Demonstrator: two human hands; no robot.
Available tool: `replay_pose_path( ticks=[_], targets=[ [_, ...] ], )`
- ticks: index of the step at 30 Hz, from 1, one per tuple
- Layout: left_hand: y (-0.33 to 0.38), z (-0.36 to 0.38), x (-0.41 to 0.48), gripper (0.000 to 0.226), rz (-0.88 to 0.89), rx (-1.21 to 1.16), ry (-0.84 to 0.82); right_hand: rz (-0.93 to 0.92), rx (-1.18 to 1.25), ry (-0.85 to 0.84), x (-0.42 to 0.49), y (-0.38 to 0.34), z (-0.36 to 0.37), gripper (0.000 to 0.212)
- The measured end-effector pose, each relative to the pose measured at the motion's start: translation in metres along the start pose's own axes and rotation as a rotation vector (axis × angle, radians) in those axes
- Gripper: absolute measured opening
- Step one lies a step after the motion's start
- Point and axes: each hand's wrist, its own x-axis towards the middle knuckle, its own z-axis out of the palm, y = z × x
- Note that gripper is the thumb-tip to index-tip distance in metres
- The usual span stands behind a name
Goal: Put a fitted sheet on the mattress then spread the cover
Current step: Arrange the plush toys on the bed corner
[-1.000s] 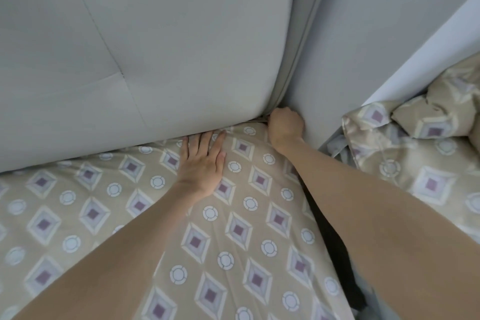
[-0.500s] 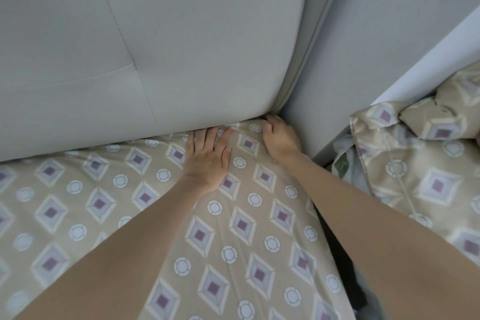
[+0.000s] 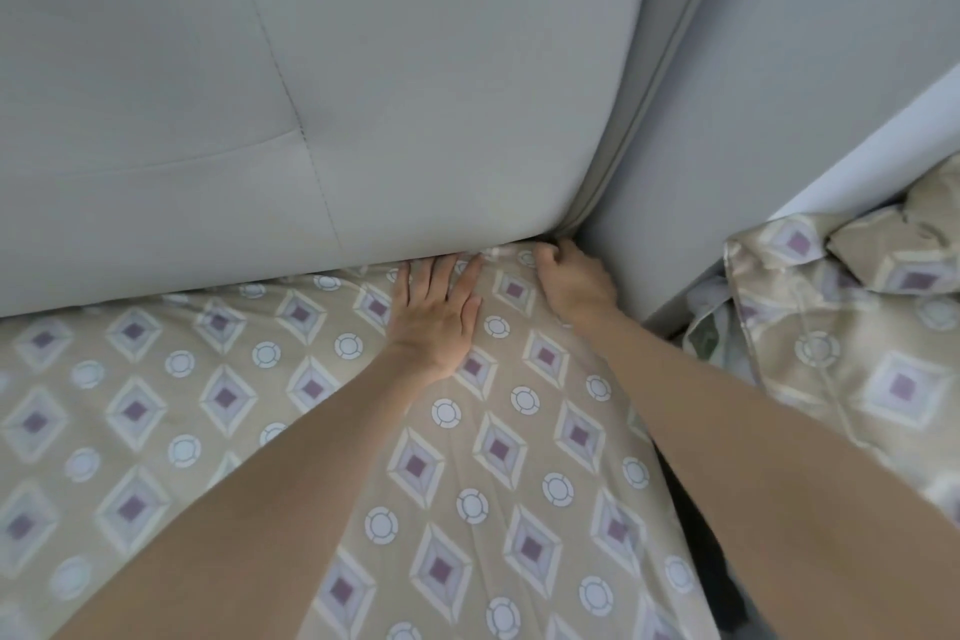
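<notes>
Soft, even daylight; sharp in centre, stretched at edges.
Light is diffuse, w/o a clear source; brightest part is the white wall strip (image 3: 883, 161) at right. No glare, no hard shadows: only a faint shade under the left hand (image 3: 436, 322) and a dark gap (image 3: 711, 582) at btm right. Colours are pale, a little washed. The fitted sheet (image 3: 498, 447) pattern is crisp near centre, but softer and smeared twd. the left edge and btm corners. Wide-angle lens bends the headboard (image 3: 363, 68) seams and swells the forearms (image 3: 779, 473) close to the camera. Fine detail looks slightly soft & blocky.
</notes>
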Motion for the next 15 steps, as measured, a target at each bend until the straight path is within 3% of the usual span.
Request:
replay_pose_path(
  ticks=[3, 10, 13, 15],
  targets=[
    [0.003, -0.007, -0.001, 0.054, -0.021, 0.009, -0.05, -0.053, -0.028, 0.119, -0.035, 0.019, 0.009, 0.046],
    [0.031, -0.038, -0.021, 0.054, -0.134, -0.019, -0.285, -0.196, -0.111, -0.14, -0.096, 0.05, -0.027, 0.057],
    [0.038, -0.052, -0.043, 0.059, -0.126, -0.086, -0.332, -0.128, -0.166, -0.202, -0.117, 0.053, -0.054, 0.043],
    [0.043, -0.063, -0.053, 0.05, -0.099, -0.191, -0.317, -0.108, -0.111, -0.168, -0.129, 0.05, -0.066, 0.039]
  ],
)
